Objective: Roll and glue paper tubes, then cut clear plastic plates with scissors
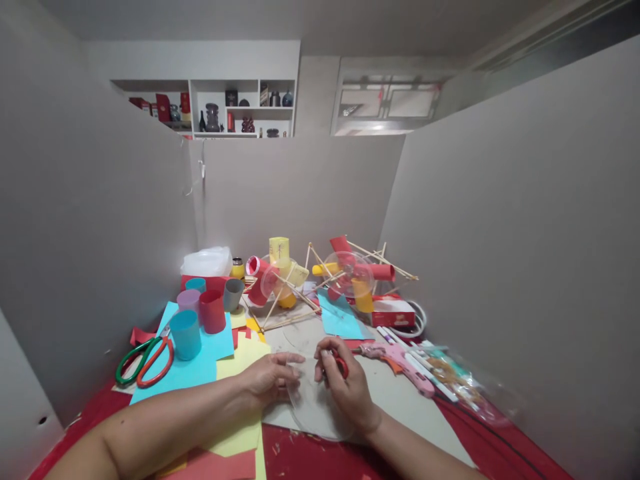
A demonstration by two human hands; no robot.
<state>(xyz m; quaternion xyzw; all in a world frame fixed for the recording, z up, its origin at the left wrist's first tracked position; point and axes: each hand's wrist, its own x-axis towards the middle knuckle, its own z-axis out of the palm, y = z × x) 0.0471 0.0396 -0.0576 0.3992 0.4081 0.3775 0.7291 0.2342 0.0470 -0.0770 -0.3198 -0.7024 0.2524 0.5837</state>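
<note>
My left hand (273, 381) is at the left edge of a clear plastic disc (313, 407), index finger stretched out and the other fingers curled at the rim. The disc is see-through, so its outline is faint. Over its right side, my right hand (346, 385) has its fingers wrapped round red-handled scissors (342, 366); their blades are hidden or too faint to make out. Beneath both hands lies a grey board (400, 407). Yellow paper sheets (235, 427) lie under my left forearm.
Two stick-framed wheels with paper tubes (273, 277) (350, 273) stand behind the hands. To the left are paper cups (186, 335) and large scissors (150, 360). A pink glue gun (400, 367), white markers (430, 373) and a plastic bag (475, 390) lie right. Grey partitions (295, 187) surround the table.
</note>
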